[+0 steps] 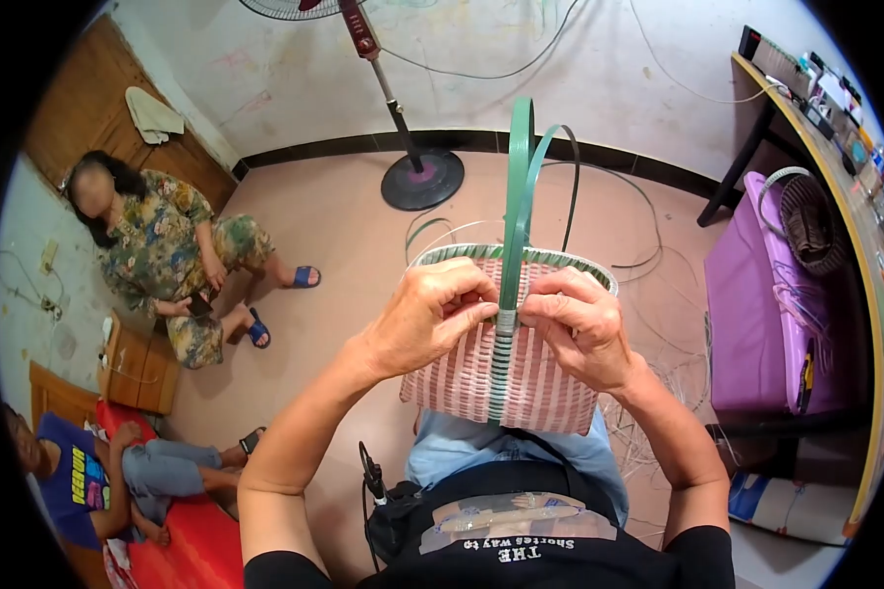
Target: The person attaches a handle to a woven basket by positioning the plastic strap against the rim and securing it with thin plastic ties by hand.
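Here we are, over the blue-clad lap [452,456]: a pink-and-white woven-strip basket [450,383] with a tall, flat green strap handle [517,201]. Left hand [427,319] and right hand [584,329] flank the handle's base, thumbs and fingertips pinched together (on what exactly, I can't tell).

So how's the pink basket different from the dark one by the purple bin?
The pink striped basket looks light; the brown basket looks dark. The pink striped basket has green handles; the brown basket has a pale handle. The left hand and right hand touch the pink striped basket, not the brown basket. Both are woven.
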A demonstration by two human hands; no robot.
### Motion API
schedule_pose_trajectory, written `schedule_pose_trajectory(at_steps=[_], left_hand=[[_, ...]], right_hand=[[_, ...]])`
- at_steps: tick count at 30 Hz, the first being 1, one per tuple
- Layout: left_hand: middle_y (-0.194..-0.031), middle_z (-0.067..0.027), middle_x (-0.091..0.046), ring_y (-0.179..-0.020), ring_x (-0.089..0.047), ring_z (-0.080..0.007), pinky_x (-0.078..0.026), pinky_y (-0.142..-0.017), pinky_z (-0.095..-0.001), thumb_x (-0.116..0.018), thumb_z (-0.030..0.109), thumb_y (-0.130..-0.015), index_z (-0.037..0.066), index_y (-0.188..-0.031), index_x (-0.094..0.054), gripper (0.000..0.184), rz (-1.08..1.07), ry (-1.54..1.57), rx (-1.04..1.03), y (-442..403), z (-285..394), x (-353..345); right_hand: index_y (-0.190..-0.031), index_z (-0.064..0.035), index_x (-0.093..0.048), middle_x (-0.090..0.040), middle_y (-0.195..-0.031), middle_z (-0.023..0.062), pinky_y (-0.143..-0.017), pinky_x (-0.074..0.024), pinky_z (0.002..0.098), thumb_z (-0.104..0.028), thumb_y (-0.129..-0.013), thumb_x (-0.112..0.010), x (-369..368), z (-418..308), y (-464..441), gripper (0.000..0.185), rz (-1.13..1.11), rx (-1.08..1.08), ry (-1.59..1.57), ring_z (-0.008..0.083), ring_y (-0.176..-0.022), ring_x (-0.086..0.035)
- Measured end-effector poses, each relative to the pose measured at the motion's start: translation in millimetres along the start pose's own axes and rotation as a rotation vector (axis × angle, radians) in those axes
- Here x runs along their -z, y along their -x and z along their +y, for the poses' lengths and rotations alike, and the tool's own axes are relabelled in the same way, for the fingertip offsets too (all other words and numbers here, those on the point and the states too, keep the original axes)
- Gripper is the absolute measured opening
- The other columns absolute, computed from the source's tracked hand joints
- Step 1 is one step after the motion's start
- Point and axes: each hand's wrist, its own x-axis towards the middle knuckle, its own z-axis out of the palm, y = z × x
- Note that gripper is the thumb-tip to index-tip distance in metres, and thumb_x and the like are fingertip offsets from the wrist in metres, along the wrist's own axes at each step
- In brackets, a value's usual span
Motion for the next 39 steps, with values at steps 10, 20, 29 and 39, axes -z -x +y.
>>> schedule_pose_trajectory(at_steps=[10,20,29,39], left_hand=[[-0.073,-0.0019,-0.063,-0.062,-0.053,-0.0030,-0.041,-0.052,-0.0203,-0.070,0.004,-0.088,-0.004,-0.089,-0.068,0.009,0.085,0.063,0.133,6,4,-10],[-0.079,0.0020,-0.062,-0.068,-0.053,-0.0013,-0.042,-0.057,-0.0198,-0.065,0.007,-0.094,-0.003,-0.091,-0.066,0.011,0.116,0.268,0.412,18,22,-14],[-0.073,-0.0032,-0.063,-0.060,-0.055,-0.0027,-0.043,-0.050,-0.0223,-0.062,-0.001,-0.092,-0.005,-0.093,-0.065,0.006,0.166,0.109,0.195,36,72,-50],[-0.089,-0.0169,-0.070,-0.081,-0.068,-0.0287,-0.053,-0.075,-0.0364,-0.069,0.005,-0.087,-0.004,-0.101,-0.068,0.017,0.248,-0.255,-0.061,23,34,-27]], right_hand=[[-0.081,0.0004,-0.072,-0.068,-0.078,0.0092,-0.053,-0.0503,0.0280,-0.006,-0.076,-0.079,-3,-18,-10,0.011,0.078,-0.356,-0.167,0.0158,-0.063,-0.064],[-0.082,-0.0022,-0.071,-0.068,-0.083,0.0091,-0.071,-0.0484,0.0364,-0.003,-0.074,-0.077,-6,-25,-7,0.010,0.110,-0.301,0.016,0.0232,-0.073,-0.064],[-0.091,-0.0084,-0.069,-0.062,-0.093,0.0049,-0.083,-0.0406,0.0408,-0.002,-0.069,-0.076,-24,-29,7,0.025,0.251,0.041,0.251,0.0258,-0.088,-0.060],[-0.085,-0.0002,-0.068,-0.059,-0.084,0.0099,-0.073,-0.0453,0.0369,0.004,-0.073,-0.077,-20,-26,17,0.016,0.351,-0.001,0.056,0.0268,-0.081,-0.058]])
